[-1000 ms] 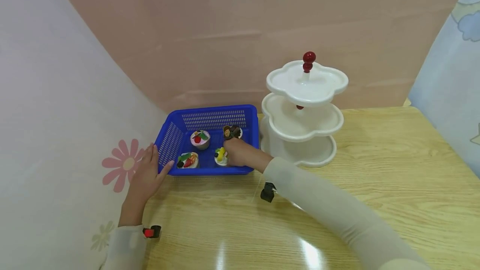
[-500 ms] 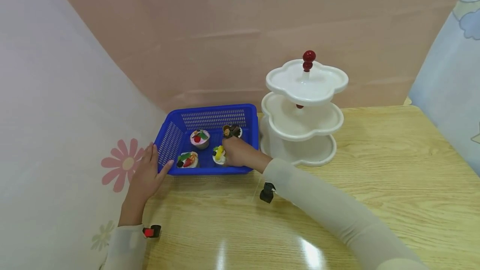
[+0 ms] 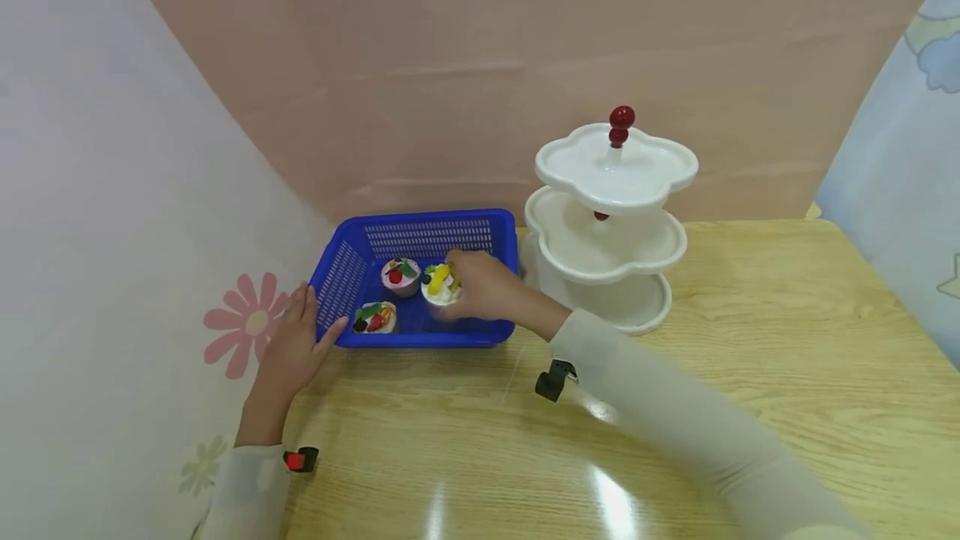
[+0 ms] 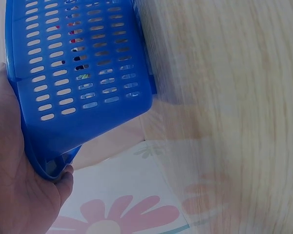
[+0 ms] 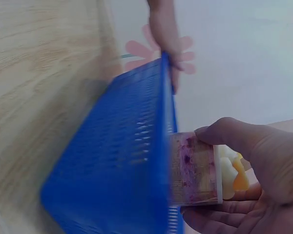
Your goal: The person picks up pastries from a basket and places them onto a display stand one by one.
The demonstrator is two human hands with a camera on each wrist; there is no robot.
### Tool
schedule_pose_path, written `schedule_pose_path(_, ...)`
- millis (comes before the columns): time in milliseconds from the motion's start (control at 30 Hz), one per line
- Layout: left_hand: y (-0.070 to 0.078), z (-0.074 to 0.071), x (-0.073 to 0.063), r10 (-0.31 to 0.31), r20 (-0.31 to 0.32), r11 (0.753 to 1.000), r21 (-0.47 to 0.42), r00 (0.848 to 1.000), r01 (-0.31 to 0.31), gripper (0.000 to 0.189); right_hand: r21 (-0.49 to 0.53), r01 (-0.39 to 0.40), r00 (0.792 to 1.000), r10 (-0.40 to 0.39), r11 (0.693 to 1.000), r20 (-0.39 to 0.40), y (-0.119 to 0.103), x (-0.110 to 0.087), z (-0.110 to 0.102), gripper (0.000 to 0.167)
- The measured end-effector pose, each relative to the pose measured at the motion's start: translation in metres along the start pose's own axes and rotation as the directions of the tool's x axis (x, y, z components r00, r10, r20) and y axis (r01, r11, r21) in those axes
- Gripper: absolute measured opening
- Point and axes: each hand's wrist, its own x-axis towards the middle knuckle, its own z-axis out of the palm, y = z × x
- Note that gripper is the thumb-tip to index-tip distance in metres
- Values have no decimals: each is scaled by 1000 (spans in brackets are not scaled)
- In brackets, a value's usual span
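In the head view my right hand (image 3: 486, 288) holds a cupcake (image 3: 441, 283) with cream, a yellow piece and a dark berry on top. The right wrist view shows its clear cup (image 5: 195, 168) between thumb and fingers, just beyond the rim of the blue basket (image 5: 112, 165). My left hand (image 3: 288, 348) grips the basket's front left corner, also seen in the left wrist view, where the hand (image 4: 19, 170) lies at the rim. Inside the basket sit a pink-topped cupcake (image 3: 401, 277) and a strawberry-topped cupcake (image 3: 375, 318). The chocolate-topped cupcake is hidden behind my right hand.
A white three-tier stand (image 3: 611, 240) with a red knob (image 3: 622, 117) stands right beside the basket. Basket and stand rest on a wooden table (image 3: 750, 340). A pink-brown backdrop (image 3: 420, 90) rises behind, and a white flowered wall (image 3: 150, 273) borders the left.
My right hand has lifted the yellow-topped cupcake up and toward the back of the basket, with the cup now more visible. The left hand has stayed at the basket corner.
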Motion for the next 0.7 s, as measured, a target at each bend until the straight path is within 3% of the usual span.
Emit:
schedule_pose_path(300, 3, 2, -5, -3, -3, 1000, -6, 1000, 3, 92, 18, 15, 998, -14, 1000, -56, -17, -26, -56, 69)
schedule_pose_path(533, 2, 1, -4, 6, -28, 1000, -6, 1000, -6, 89, 24, 63, 991, -60, 998, -116, -22, -42, -104, 60)
schedule_pose_path(700, 2, 1, -1, 22, -51, 1000, -5, 998, -22, 87, -24, 14, 989, -18, 1000, -149, -21, -53, -136, 60)
